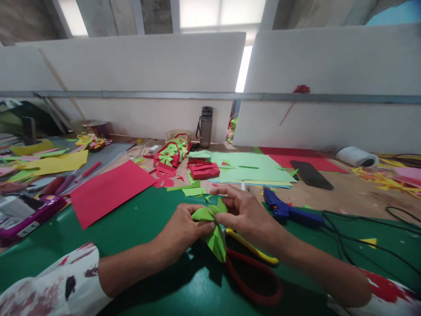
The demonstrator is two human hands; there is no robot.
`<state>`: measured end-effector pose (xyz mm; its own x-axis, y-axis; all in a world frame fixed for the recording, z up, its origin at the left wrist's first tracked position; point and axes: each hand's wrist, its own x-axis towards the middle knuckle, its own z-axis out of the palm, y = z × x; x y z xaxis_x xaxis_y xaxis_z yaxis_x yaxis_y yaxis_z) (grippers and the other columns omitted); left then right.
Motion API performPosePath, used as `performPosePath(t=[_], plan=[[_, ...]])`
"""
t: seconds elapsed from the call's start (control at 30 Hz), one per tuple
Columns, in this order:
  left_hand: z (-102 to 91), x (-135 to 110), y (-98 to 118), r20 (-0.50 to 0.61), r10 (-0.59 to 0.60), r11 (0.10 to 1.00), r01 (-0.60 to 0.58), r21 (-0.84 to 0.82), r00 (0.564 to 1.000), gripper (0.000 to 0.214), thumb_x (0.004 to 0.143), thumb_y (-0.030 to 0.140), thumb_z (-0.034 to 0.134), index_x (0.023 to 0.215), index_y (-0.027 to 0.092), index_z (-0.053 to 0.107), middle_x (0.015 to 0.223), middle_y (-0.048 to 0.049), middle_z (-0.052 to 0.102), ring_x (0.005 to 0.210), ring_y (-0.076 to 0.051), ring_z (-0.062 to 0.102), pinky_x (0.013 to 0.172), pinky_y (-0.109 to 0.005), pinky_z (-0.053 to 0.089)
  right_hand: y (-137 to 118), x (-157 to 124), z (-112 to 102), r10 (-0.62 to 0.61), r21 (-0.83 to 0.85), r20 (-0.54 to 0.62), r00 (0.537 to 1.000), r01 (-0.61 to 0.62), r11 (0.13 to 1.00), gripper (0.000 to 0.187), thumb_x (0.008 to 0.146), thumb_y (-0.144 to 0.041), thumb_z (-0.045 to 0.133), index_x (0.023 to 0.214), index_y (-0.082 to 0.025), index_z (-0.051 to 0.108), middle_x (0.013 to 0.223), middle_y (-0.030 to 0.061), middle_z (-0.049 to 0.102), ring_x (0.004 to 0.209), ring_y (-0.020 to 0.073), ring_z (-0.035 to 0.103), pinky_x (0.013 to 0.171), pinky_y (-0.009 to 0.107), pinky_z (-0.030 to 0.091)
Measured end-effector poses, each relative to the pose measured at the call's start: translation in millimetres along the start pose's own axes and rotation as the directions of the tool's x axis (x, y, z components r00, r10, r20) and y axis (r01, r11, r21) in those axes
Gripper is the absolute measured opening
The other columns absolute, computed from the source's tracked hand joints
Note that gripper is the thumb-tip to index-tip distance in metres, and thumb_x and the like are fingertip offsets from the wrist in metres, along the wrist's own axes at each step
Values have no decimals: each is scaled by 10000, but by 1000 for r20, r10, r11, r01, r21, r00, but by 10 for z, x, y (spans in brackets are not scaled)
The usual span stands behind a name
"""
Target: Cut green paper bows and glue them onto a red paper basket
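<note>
A folded light-green paper flower (216, 241) is held between both hands above the green table surface. My left hand (186, 228) pinches its left side between thumb and fingers. From the right, my right hand (245, 213) grips the upper petals, its thumb pressed near the flower's middle. Part of the paper is covered by my fingers. Just below and to the right lie scissors with one red and one yellow handle (256, 281); their blades are mostly hidden behind my right hand.
A blue glue gun (289, 213) with a black cord lies right of my hands. Red paper (112, 191) lies at left, green sheets (253, 164) ahead. Behind stand a grey bottle (206, 127) and red-green paper pieces (171, 151). A dark phone (311, 174) rests at right.
</note>
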<state>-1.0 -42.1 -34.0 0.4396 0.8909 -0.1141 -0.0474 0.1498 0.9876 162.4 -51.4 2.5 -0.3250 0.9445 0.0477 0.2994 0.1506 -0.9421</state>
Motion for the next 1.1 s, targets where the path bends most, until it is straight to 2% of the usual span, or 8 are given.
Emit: performPosePath(t=[0.27,0.4,0.6,0.7,0.8,0.87,1.0,1.1], plan=[[19,-37,92,-2,32,999,-32,3,999,458,553,536,806,564,142,572,531,26,478,505,-85,370,501,-209,337,-49,-11,3,22,139,-23,1000,-18,990,415,712,-139,624,1116,-161,531,645,-71,531,578,95,507,530,219,383],[1,-32,111,8,23,1000,-23,-11,1000,438,577,521,793,574,147,564,540,32,466,509,-90,383,512,-218,344,-74,1,10,22,131,-59,998,-14,991,384,713,-127,612,1088,-174,549,566,-106,437,560,99,521,517,212,395],[-56,-17,89,-42,67,997,-68,-24,997,300,647,386,762,641,123,618,566,30,494,519,-83,390,504,-208,303,-19,-15,8,-61,64,-64,996,65,996,371,829,-305,589,1163,-167,505,811,10,627,739,162,602,635,286,467],[-54,-6,91,-98,55,991,-67,-116,994,204,638,293,743,667,130,624,577,28,510,504,-81,409,485,-202,319,12,-68,34,-157,-32,-85,984,155,987,530,813,-377,626,1278,-204,438,1044,75,638,928,220,615,785,372,492],[-49,12,84,-113,36,975,-60,-215,993,157,622,236,721,713,139,639,619,12,559,525,-101,481,498,-211,387,12,-108,103,-165,-162,-170,972,137,977,804,674,-243,736,1376,-269,346,1243,79,572,1092,243,565,938,430,437],[-50,20,71,-122,37,970,-65,-236,992,152,619,225,718,720,137,645,612,13,567,511,-100,491,488,-209,399,3,-106,152,-123,-182,-209,970,85,980,838,654,-163,706,1395,-244,323,1186,80,607,1077,238,580,938,421,441],[-46,19,38,-94,4,964,-29,-265,996,182,607,227,739,738,132,655,630,3,595,523,-111,537,512,-220,435,11,-42,187,5,-6,-232,973,-7,1000,734,704,-170,616,1383,-137,338,835,32,673,809,208,649,744,345,518],[-29,7,20,-64,-23,967,6,-256,998,209,604,267,764,719,136,648,633,0,599,532,-114,545,506,-216,435,42,-3,165,53,95,-254,966,-30,995,693,696,-208,630,1346,-134,397,751,1,664,673,177,628,673,314,516]])
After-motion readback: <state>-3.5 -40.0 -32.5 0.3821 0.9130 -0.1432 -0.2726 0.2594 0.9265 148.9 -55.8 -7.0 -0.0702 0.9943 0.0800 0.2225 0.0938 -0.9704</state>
